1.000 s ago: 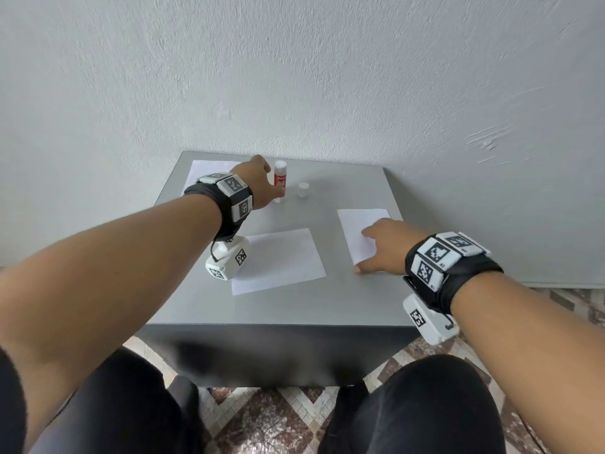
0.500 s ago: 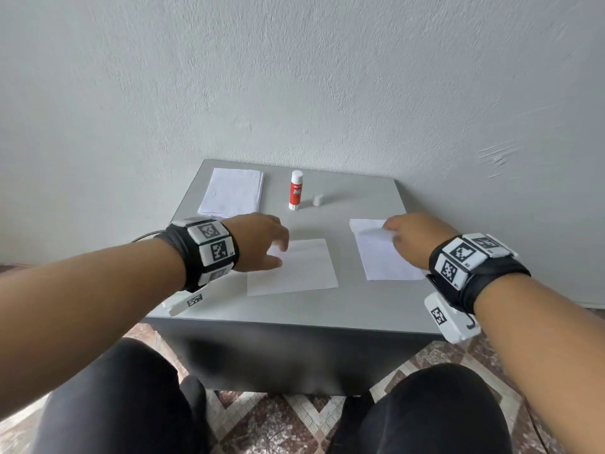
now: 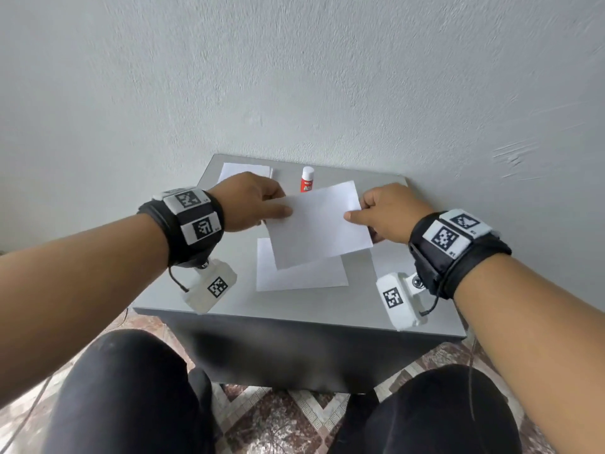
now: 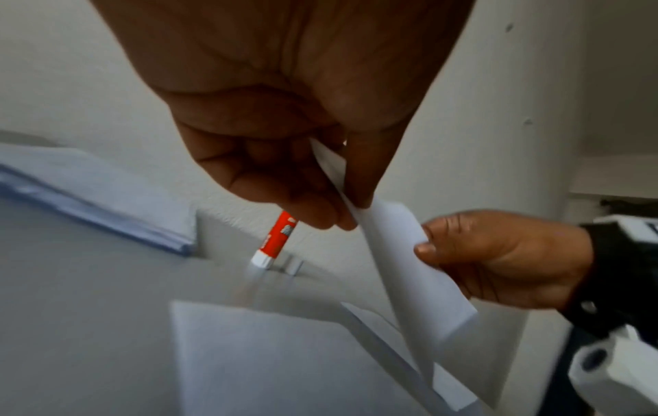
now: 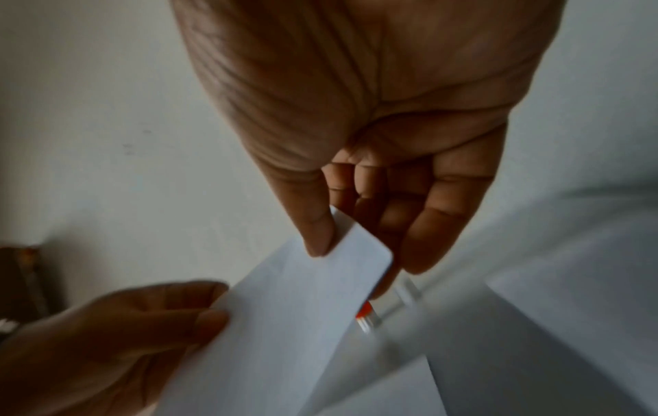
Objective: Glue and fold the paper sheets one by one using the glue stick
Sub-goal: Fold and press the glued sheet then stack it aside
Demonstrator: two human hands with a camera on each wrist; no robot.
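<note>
Head view: fingers point(image 3: 355, 215) pinching sheet point(image 3: 319, 224)

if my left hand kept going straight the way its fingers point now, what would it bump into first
Probably the right hand. The left hand points across the held sheet toward it; depth is unclear, so it might pass behind.

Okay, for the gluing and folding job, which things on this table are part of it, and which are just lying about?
Part of the job:
- held sheet, pinched by left hand and right hand
- flat sheet lying under it
- paper stack, back left
- glue stick, standing uncapped

Just lying about:
- small cap beside the stick
- grey table
</note>
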